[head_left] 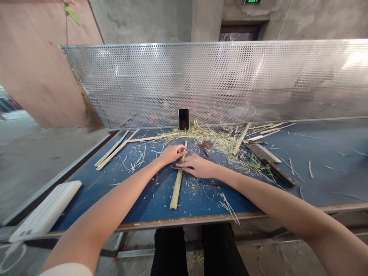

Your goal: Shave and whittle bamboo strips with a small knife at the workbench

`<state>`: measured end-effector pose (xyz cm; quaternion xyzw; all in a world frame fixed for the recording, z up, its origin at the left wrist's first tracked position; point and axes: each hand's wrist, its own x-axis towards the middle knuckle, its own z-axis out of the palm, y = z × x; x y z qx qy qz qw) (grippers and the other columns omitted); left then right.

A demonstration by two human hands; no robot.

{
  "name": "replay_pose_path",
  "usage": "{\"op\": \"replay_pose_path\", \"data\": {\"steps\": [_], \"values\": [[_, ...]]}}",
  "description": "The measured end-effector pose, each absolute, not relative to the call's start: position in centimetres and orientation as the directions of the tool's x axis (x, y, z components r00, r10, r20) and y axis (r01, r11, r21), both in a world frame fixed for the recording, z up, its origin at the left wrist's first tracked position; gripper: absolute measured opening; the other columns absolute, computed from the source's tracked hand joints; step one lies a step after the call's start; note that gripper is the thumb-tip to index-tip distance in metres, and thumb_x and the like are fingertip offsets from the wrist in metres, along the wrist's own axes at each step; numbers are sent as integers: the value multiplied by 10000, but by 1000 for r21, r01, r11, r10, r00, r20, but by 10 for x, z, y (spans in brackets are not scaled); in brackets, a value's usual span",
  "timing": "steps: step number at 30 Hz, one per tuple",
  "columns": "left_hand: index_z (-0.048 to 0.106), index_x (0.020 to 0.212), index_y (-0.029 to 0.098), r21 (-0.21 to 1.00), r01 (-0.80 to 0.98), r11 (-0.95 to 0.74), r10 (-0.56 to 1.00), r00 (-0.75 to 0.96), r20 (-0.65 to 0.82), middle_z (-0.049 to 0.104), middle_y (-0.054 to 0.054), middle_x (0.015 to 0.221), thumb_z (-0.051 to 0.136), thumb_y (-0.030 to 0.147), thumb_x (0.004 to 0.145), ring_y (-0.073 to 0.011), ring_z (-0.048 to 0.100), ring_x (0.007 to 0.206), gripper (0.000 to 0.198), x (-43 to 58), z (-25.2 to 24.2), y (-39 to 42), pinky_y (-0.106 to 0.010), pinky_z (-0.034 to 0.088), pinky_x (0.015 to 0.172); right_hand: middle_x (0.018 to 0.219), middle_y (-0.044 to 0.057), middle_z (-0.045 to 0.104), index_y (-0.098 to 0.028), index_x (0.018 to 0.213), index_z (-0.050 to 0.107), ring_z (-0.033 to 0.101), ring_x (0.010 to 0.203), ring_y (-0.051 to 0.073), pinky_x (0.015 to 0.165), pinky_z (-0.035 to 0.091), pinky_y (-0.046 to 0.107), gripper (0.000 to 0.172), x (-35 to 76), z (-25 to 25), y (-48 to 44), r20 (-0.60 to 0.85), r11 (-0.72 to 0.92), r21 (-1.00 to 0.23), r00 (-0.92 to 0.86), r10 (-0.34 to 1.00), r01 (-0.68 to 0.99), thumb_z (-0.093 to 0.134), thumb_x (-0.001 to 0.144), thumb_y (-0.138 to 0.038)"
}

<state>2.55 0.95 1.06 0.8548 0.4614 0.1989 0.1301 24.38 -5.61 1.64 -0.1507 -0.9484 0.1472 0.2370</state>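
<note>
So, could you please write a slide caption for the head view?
Left hand and right hand at a pale strip on a blue table, with shavings and a phone beyond.

Soft, diffuse light fills the frame; glare whitens the perforated panel at upper right, while wide-angle stretch distorts the lower corners.

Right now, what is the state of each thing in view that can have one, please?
Left hand: fingers curled, at the strip
Right hand: fingers reaching across the strip
Strip: lying on the table, partly hidden by the hands
Phone: standing upright, screen dark
Knife: lying on the table, not held
Shavings: loose, partly heaped, partly scattered
Exit sign: lit green
White box: at the table's left end, cable attached
</note>
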Motion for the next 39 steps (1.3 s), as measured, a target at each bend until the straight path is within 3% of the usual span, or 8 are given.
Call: {"op": "replay_pose_path", "data": {"steps": [5,10,14,19,22,27,35,39], "values": [[743,1219,228,410,730,-546,837,498,228,652,-1,678,529,600,1000,-191,597,634,482,25,11,9,-294,314,599,1090,96,781,-206,1363,731,684,927,197,930,532,399,337,246,16,-56,368,916,-388,-894,255,102,558,1076,-230],[745,1213,226,416,735,-536,843,493,216,635,7,642,540,599,994,-190,587,611,479,26,11,10,-297,312,594,1091,99,762,-211,1335,744,658,1016,230,999,472,461,306,244,18,-58,369,907,-333,-850,375,256,573,1089,-274],[744,1213,231,411,734,-541,840,495,222,651,2,665,534,601,996,-191,595,619,477,25,11,9,-298,310,590,916,79,707,-181,1194,796,618,895,211,833,510,376,276,243,19,-58,373,923,-344,-878,301,171,588,1085,-326],[744,1208,243,408,739,-536,843,489,223,662,1,682,537,596,997,-185,594,617,460,25,9,11,-298,308,587,877,79,676,-151,1073,794,606,873,215,824,513,389,255,243,19,-59,444,948,-268,-851,280,172,563,1087,-258],[743,1202,238,404,731,-550,835,497,237,663,-1,688,533,599,1000,-183,595,623,463,24,7,12,-296,312,593,838,63,665,-153,941,775,591,785,187,765,514,361,265,244,19,-61,411,938,-316,-871,270,142,579,1078,-267],[742,1209,242,404,741,-536,843,491,218,650,6,662,534,597,998,-185,591,614,463,24,8,11,-296,309,592,888,80,708,-158,1087,789,629,869,210,862,525,402,234,243,21,-62,443,937,-292,-841,311,193,572,1077,-245],[748,1206,237,409,736,-540,841,494,220,650,2,662,532,599,994,-187,589,615,472,25,10,10,-298,312,590,996,94,750,-192,1135,799,664,937,219,900,537,415,246,243,19,-60,435,929,-322,-842,319,185,570,1081,-263],[744,1205,234,415,730,-543,839,497,223,657,0,673,518,615,995,-188,591,618,490,25,10,10,-295,318,592,891,87,723,-159,1049,801,636,849,209,822,536,396,252,243,20,-61,424,930,-310,-847,322,198,576,1077,-269]]}}
